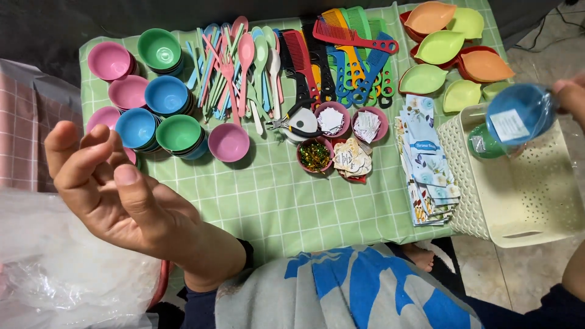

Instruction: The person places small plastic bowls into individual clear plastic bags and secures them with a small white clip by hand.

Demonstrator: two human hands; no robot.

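Fingertips of the right hand, at the frame's three o'clock edge, pinch a blue bowl wrapped in clear film; the grip is narrow and closed on its rim. That bowl hangs tilted above the cream perforated basket, its round face turned toward the camera and toward nine o'clock, so no long axis can be told, and a small white rectangular label sits on that face slightly askew. Just at its seven o'clock, inside the basket, lies a green wrapped bowl. The left hand, at eight o'clock in the frame, is raised palm-up with fingers loosely curled and wide apart, holding nothing, above crumpled clear plastic bags. On the green checked cloth, a stack of floral paper packets runs from twelve to six o'clock beside the basket. Stacked pink, blue and green bowls fill the ten o'clock area; spoons and forks and combs lie lengthwise at twelve; leaf-shaped dishes sit at one o'clock. Small pink cups of paper tags cluster at centre beside pliers.
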